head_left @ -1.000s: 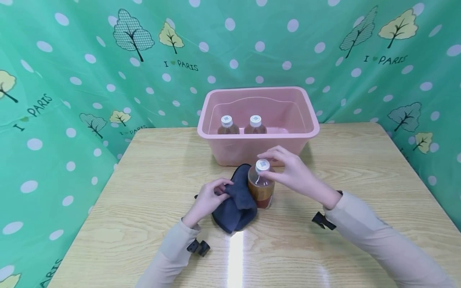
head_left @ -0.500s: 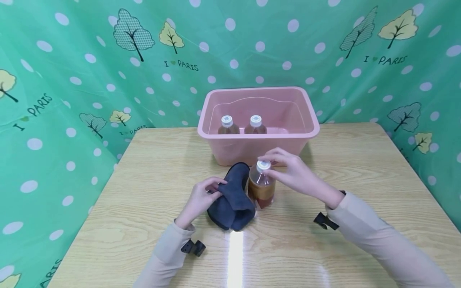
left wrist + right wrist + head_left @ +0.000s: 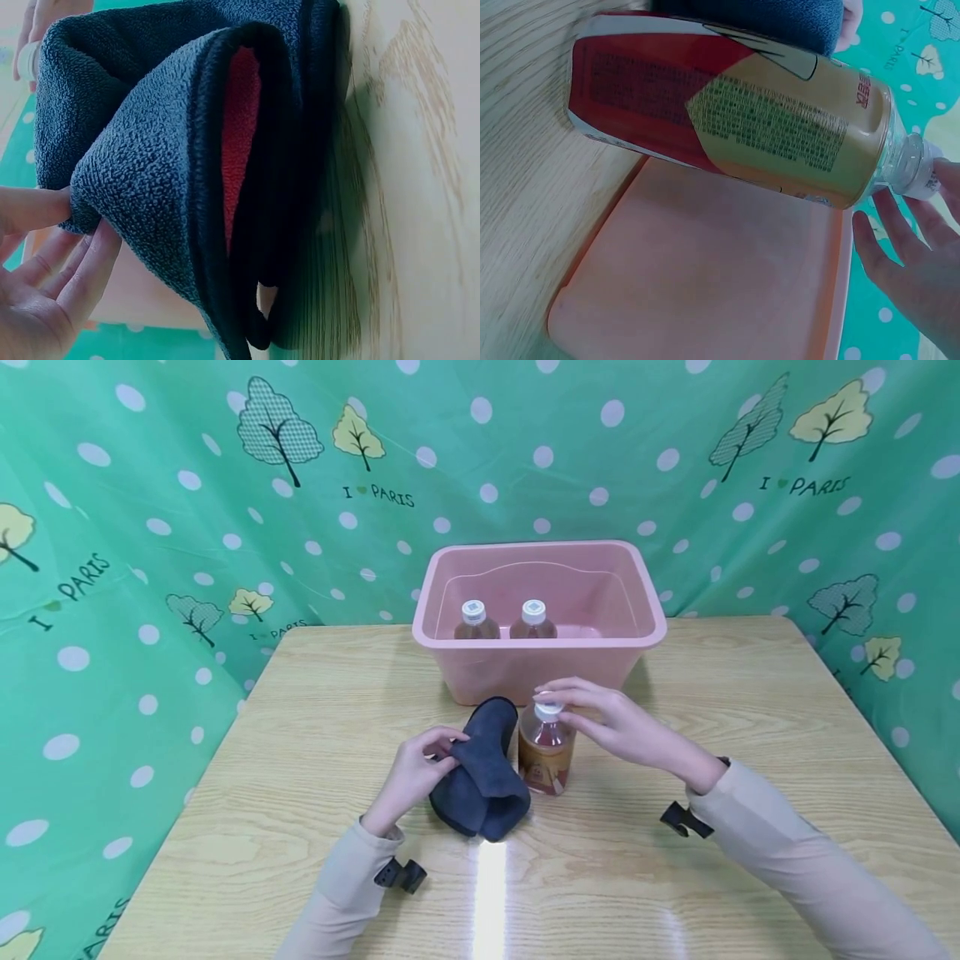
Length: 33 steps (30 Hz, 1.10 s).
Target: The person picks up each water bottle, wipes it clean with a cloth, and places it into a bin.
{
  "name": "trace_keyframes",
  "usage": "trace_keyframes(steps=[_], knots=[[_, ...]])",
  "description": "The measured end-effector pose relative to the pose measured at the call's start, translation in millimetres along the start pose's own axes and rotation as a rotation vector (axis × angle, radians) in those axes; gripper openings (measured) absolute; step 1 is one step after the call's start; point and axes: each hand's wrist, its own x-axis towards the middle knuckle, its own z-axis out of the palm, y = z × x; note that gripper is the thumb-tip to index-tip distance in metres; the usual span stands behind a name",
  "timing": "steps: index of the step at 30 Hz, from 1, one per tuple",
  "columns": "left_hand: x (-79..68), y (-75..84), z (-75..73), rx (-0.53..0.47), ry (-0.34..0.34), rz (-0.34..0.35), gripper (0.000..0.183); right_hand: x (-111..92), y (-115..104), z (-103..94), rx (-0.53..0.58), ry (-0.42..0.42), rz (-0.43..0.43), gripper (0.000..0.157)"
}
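Observation:
A dark blue-grey towel [image 3: 480, 781] with black edging lies folded over itself on the table. My left hand [image 3: 408, 772] pinches its raised fold between thumb and fingers. In the left wrist view, red lining [image 3: 241, 142] shows inside the towel's opening. Just right of the towel stands an upright drink bottle [image 3: 545, 758] with a tan and red label. My right hand [image 3: 615, 722] holds its white cap [image 3: 924, 171] from above, thumb on one side and fingertips on the other; the remaining fingers spread beside the neck.
Behind the bottle stands a pink bin [image 3: 517, 672]. Two more white-capped bottles, one on the left [image 3: 476, 628] and one on the right [image 3: 533, 628], stand inside it. A green patterned curtain [image 3: 480, 460] hangs behind the wooden table [image 3: 337, 685].
My left hand has drawn the towel slightly left, away from the bottle. The bottle has turned, so another side of its label faces me. My right hand has shifted slightly over the cap.

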Motion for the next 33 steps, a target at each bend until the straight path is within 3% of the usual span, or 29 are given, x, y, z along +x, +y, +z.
trace_keyframes(steps=[5,13,21,26,30,33], knots=[[1.0,-1.1,0.4,-0.023,0.016,-0.009,0.03,-1,0,-0.1,0.004,0.011,-0.009,0.034],[7.7,10.0,0.9,-0.083,0.02,-0.039,0.03,-3,0,4.1,-0.022,0.074,0.046,0.033],[14.9,22.5,6.5,-0.153,0.005,0.004,0.028,-2,1,9.2,-0.058,0.149,0.039,0.031],[17.5,25.8,13.5,-0.115,-0.024,0.062,0.027,-1,1,10.3,-0.061,0.168,0.035,0.03],[22.7,4.9,25.8,-0.063,-0.051,0.126,0.028,-1,1,10.8,-0.048,0.161,0.054,0.029],[26.0,-14.5,34.7,-0.057,-0.068,0.137,0.03,-2,2,11.4,-0.042,0.159,0.06,0.029]])
